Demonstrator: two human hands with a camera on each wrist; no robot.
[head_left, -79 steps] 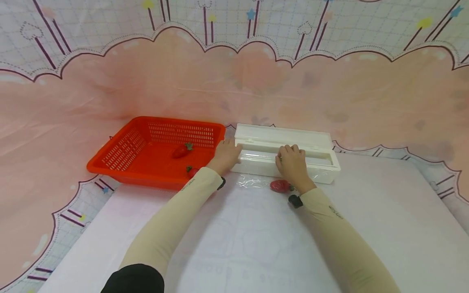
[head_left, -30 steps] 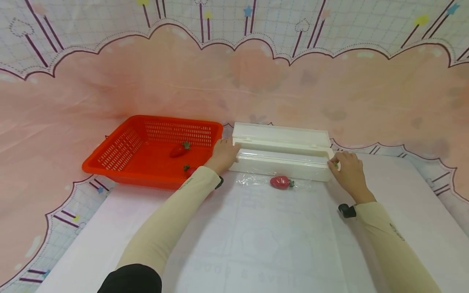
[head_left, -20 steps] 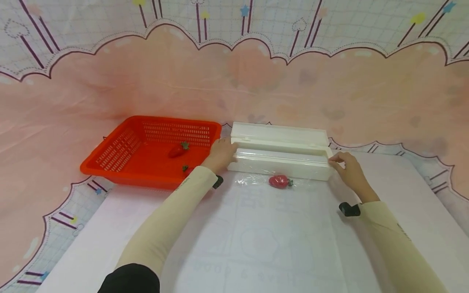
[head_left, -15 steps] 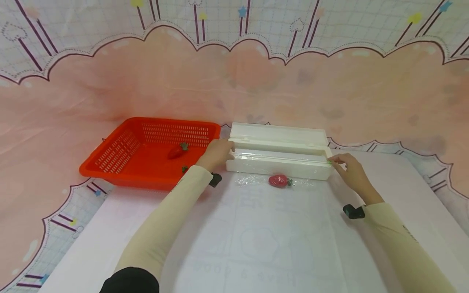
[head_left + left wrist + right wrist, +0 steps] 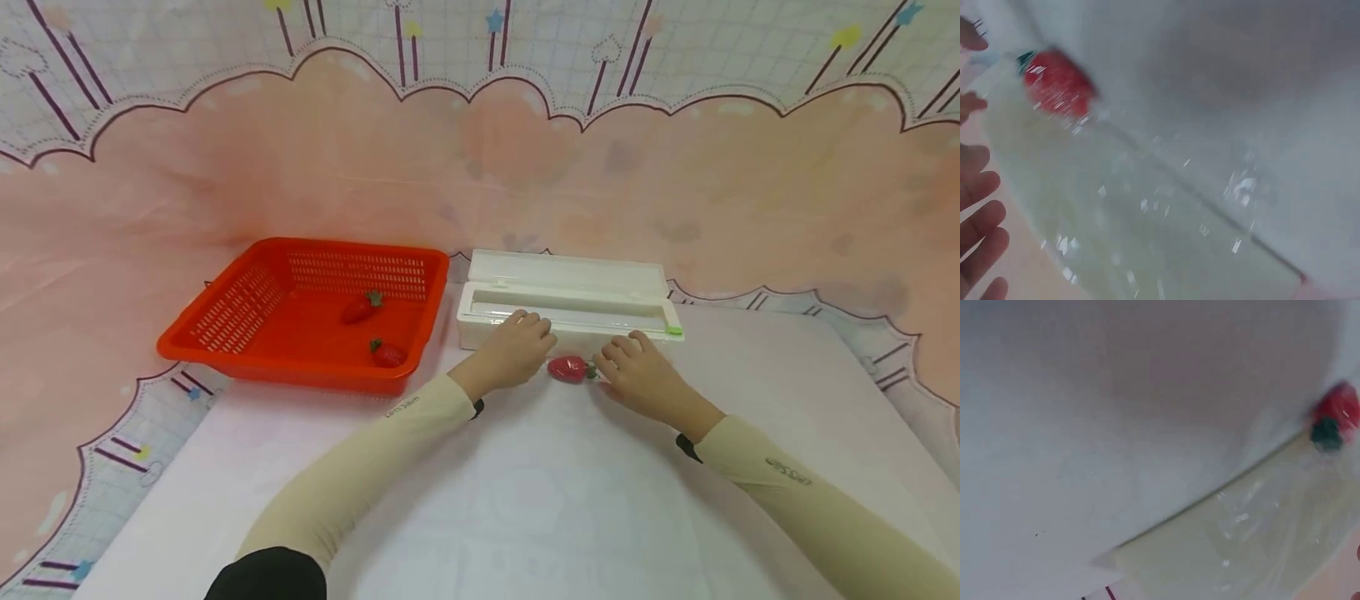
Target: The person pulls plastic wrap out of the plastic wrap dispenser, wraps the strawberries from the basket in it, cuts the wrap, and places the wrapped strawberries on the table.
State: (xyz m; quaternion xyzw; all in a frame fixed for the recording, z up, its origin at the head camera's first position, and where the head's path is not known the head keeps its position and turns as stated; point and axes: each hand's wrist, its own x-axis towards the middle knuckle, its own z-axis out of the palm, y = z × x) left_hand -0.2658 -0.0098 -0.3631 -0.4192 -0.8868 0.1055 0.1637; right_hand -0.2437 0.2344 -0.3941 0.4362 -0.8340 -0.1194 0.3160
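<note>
A red strawberry point(image 5: 570, 369) with green leaves lies on the white tabletop, under clear cling film point(image 5: 1244, 187). Behind it stands a white cling film box point(image 5: 652, 335), lid point(image 5: 566, 271) raised, with film draped down its front. A green slide cutter point(image 5: 673, 330) sits at the box's right end. My left hand point(image 5: 513, 350) is over the box's front, left of the strawberry; its fingers are spread at the left edge of the left wrist view. Just right of the strawberry, my right hand point(image 5: 641, 375) has loosely bent fingers; in its wrist view only fingertips show.
A red perforated basket point(image 5: 281, 379) stands to the left of the box. Inside it lie two strawberries, one farther back point(image 5: 360, 308) and one near the front right corner point(image 5: 387, 354). A patterned cloth backdrop point(image 5: 480, 183) rises behind the table.
The right hand slid the cutter to the box's right end, then let go and came left to the strawberry. The left hand left the box's left end and moved right.
</note>
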